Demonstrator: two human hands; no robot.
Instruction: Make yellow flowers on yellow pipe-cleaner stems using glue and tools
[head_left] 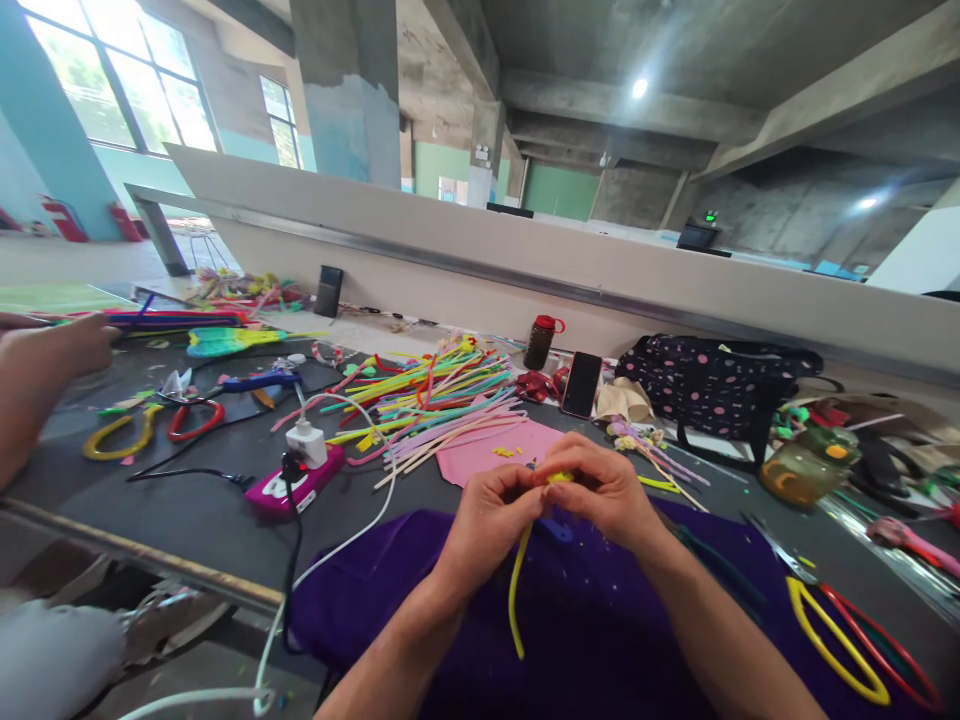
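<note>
Keep the pinch short and firm

A yellow stem (pixel 516 600) hangs over the purple cloth (pixel 360 580), its upper end pinched by the left hand (pixel 487 510) and the right hand (pixel 600 490), fingertips together. Leaving the lower end free should prevent kinks.

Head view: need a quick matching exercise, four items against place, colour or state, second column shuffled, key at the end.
Column 1
1. Yellow strip
2. Power strip
3. Scissors on the right
4. Bag

Column 2
A. One handle yellow, the other red
B. Dark with pink spots
C. Pinched in the fingers of the left hand and right hand
D. Magenta, with a white adapter plugged in

Pairs: 1-C, 2-D, 3-A, 4-B
</note>
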